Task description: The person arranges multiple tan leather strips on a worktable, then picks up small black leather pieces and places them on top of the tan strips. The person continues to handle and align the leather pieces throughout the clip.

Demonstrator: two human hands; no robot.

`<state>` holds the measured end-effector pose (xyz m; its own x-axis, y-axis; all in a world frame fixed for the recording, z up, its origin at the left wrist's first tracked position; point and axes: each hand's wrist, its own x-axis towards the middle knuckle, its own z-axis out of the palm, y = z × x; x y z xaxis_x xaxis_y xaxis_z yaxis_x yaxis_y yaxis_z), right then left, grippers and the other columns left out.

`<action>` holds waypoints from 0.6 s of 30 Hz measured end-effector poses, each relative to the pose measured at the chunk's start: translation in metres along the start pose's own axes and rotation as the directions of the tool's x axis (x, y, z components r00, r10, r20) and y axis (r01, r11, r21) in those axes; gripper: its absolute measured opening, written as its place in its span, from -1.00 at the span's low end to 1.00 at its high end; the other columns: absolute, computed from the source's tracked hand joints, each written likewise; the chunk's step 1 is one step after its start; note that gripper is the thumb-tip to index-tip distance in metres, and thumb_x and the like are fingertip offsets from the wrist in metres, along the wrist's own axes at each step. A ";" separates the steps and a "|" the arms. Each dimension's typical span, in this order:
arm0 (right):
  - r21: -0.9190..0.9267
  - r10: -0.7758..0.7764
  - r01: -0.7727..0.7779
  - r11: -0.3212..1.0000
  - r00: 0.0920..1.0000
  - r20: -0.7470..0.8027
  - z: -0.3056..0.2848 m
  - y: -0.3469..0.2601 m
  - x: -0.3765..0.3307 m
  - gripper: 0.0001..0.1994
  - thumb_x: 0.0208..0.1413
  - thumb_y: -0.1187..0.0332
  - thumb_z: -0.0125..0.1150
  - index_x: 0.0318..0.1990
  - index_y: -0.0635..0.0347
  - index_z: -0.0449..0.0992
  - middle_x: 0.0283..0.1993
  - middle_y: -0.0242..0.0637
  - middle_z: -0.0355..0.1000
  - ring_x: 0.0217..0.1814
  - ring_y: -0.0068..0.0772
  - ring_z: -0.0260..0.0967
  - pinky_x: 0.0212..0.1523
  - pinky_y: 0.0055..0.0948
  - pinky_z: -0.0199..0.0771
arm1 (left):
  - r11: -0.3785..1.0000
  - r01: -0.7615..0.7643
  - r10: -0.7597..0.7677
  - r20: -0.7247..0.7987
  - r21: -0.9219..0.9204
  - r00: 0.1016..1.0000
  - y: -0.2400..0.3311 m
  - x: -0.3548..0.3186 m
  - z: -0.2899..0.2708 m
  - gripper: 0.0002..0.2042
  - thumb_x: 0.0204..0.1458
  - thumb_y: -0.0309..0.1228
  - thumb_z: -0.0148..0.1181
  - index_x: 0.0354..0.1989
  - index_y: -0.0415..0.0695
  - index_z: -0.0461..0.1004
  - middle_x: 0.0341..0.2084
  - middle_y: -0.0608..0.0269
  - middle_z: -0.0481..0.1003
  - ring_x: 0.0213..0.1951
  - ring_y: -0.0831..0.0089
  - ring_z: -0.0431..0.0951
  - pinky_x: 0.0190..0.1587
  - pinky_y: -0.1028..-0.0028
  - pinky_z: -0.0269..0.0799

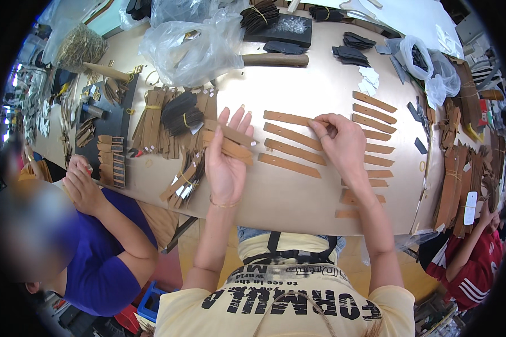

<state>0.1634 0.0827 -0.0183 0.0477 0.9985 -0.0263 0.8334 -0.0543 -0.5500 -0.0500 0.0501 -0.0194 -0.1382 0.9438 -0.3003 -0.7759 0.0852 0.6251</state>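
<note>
My left hand [229, 168] is palm up, its thumb holding a few tan leather strips [234, 149] across the palm and fingers. Small white tabs show at the ends of some of them. My right hand [344, 147] pinches the right end of the top leather strip [287, 117] in a slanted column on the table. Below that one lie several like it, such as the lowest strip [289, 165], spaced apart and nearly parallel. To the right of my right hand runs a second column of shorter-looking leather strips [375, 121], partly hidden by my wrist and forearm.
Left of my left hand sit banded brown strip bundles [152, 121] and a black bundle [183, 112]. Clear plastic bags [191, 50] and a wooden bar [275, 60] lie farther back. A co-worker in blue [109, 253] sits close at left; another in red [469, 264] is at right.
</note>
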 end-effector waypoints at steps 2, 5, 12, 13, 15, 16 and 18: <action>-0.216 -0.180 0.155 0.964 0.979 -0.100 0.000 0.000 -0.005 -0.74 0.16 0.19 0.28 -0.18 0.19 0.66 -0.30 -0.25 0.58 -0.34 -0.33 0.50 -0.33 -0.43 0.44 | 0.997 0.048 -0.044 0.060 -0.063 0.997 0.000 -0.008 -0.001 -0.51 0.39 -0.28 -0.38 0.41 -0.27 -0.01 0.35 -0.20 0.10 0.39 0.08 0.13 0.45 0.22 0.07; -0.350 -0.396 0.297 0.889 0.881 -0.259 -0.004 -0.010 -0.012 -0.70 0.15 0.20 0.30 -0.08 0.21 0.63 -0.19 -0.19 0.55 -0.20 -0.32 0.50 -0.22 -0.41 0.47 | 0.992 0.094 -0.088 0.077 -0.079 0.993 -0.003 -0.021 0.005 -0.51 0.39 -0.29 -0.38 0.41 -0.29 -0.02 0.34 -0.19 0.12 0.38 0.10 0.15 0.44 0.23 0.10; 0.760 -0.142 -0.207 0.616 0.920 0.366 -0.008 -0.044 -0.046 -0.74 0.14 0.33 0.34 -0.09 0.31 0.62 -0.26 -0.33 0.58 -0.20 -0.60 0.43 -0.08 -0.51 0.43 | 0.988 0.053 -0.070 0.120 0.142 0.990 -0.008 -0.040 0.022 -0.52 0.40 -0.32 -0.32 0.40 -0.33 0.00 0.33 -0.17 0.16 0.35 0.12 0.21 0.41 0.27 0.15; 0.802 -0.086 -0.256 0.540 0.931 0.355 -0.005 -0.047 -0.050 -0.76 0.12 0.37 0.37 -0.13 0.34 0.62 -0.29 -0.37 0.58 -0.25 -0.65 0.44 -0.11 -0.54 0.44 | 0.984 0.050 -0.073 0.130 0.170 0.989 -0.007 -0.043 0.022 -0.53 0.40 -0.32 -0.31 0.39 -0.33 0.01 0.32 -0.17 0.17 0.35 0.12 0.22 0.41 0.27 0.14; 0.759 -0.041 -0.286 0.584 0.924 0.379 -0.003 -0.046 -0.056 -0.78 0.11 0.38 0.37 -0.16 0.34 0.63 -0.31 -0.34 0.58 -0.27 -0.57 0.46 -0.13 -0.51 0.45 | 0.979 0.039 -0.071 0.155 0.202 0.985 -0.006 -0.050 0.017 -0.53 0.40 -0.33 -0.29 0.38 -0.34 0.05 0.31 -0.16 0.19 0.34 0.11 0.23 0.41 0.26 0.14; 0.744 -0.029 -0.294 0.600 0.921 0.388 -0.002 -0.043 -0.059 -0.79 0.10 0.39 0.37 -0.17 0.33 0.63 -0.33 -0.32 0.58 -0.29 -0.53 0.47 -0.14 -0.50 0.46 | 0.975 0.035 -0.067 0.141 0.222 0.988 -0.006 -0.053 0.013 -0.54 0.40 -0.33 -0.29 0.38 -0.34 0.06 0.31 -0.16 0.20 0.34 0.10 0.24 0.41 0.26 0.13; 0.582 -0.193 0.038 0.812 0.959 0.207 -0.003 -0.034 -0.068 -0.81 0.09 0.39 0.35 -0.16 0.26 0.63 -0.33 -0.28 0.57 -0.32 -0.46 0.48 -0.19 -0.46 0.43 | 0.975 0.021 -0.047 0.117 0.219 0.992 -0.003 -0.058 0.002 -0.54 0.40 -0.31 -0.28 0.37 -0.34 0.09 0.30 -0.17 0.21 0.34 0.08 0.24 0.42 0.25 0.12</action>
<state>0.1333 0.0170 0.0045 -0.2286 0.9692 -0.0917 0.3582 -0.0039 -0.9336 -0.0383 -0.0042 -0.0018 -0.0285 0.9695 -0.2433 -0.6248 0.1727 0.7615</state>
